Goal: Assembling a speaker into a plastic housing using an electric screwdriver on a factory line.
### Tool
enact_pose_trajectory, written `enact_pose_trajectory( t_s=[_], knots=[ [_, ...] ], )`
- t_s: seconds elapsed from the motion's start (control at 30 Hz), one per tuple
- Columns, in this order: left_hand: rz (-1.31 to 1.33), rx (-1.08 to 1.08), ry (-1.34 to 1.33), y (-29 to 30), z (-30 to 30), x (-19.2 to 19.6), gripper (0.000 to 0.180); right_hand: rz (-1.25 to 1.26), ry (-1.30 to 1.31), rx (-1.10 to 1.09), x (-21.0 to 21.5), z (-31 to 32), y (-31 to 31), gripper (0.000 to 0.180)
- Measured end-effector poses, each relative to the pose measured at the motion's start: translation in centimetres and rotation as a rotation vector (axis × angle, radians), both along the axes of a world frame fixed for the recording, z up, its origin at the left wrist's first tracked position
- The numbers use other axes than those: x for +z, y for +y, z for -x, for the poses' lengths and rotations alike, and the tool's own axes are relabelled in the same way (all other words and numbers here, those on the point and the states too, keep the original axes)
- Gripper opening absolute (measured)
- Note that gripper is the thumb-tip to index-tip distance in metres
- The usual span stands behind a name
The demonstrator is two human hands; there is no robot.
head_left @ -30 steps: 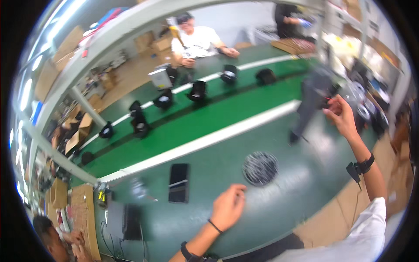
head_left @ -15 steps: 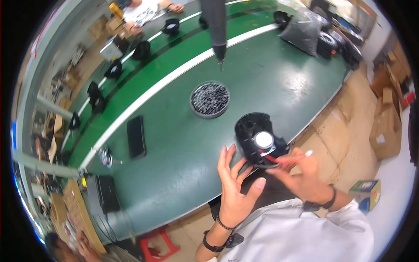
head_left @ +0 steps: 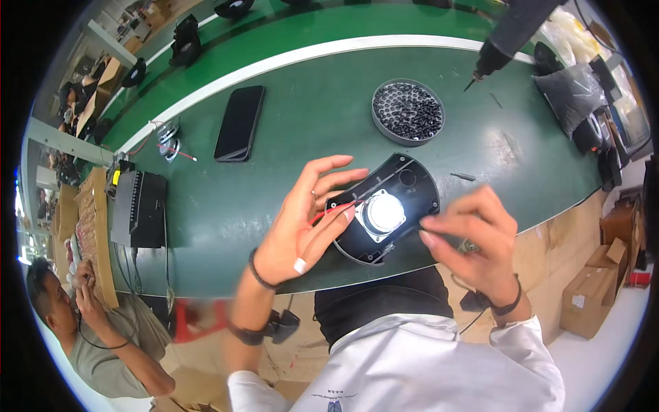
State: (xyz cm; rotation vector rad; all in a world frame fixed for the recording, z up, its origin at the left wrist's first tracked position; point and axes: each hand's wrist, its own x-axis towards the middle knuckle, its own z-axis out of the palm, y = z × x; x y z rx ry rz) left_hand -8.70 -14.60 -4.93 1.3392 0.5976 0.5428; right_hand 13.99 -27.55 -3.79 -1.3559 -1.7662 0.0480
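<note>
A black plastic speaker housing [head_left: 405, 189] with a shiny round metal speaker magnet [head_left: 382, 213] lies on the green table near its front edge. My left hand [head_left: 302, 223] holds the housing's left side, thumb on the rim by the red and black wires [head_left: 328, 213], fingers spread above. On the housing's right edge, my right hand [head_left: 477, 233] pinches something small that I cannot make out between its fingertips.
A round tray of several small black parts [head_left: 408, 110] sits behind the housing. A hanging powered screwdriver [head_left: 504, 38] points down at the right. A black phone [head_left: 239, 123] and a black box [head_left: 139, 209] lie left. Another person [head_left: 82, 329] sits lower left. Cardboard boxes [head_left: 594, 295] stand right.
The view has swung down onto the housing. My left hand has closed in onto its left side, and my right hand has moved to its right edge.
</note>
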Motion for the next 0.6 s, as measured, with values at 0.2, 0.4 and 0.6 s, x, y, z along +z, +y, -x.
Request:
enact_pose_trajectory(
  t_s=[0.2, 0.4, 0.6],
  knots=[
    [-0.058, -0.147, -0.059, 1.2, -1.0, -1.3, 0.051, 0.228, -0.115, 0.053, 0.6, -0.2, 3.7, 0.037],
    [0.03, -0.065, -0.069, 0.6, -1.1, -1.6, 0.052, 0.233, -0.101, 0.047, 0.5, 0.7, 4.2, 0.041],
    [0.053, -0.05, -0.053, 0.6, -1.2, -1.4, 0.056, 0.245, -0.124, -0.032, 0.2, 1.3, 3.7, 0.045]
  ],
)
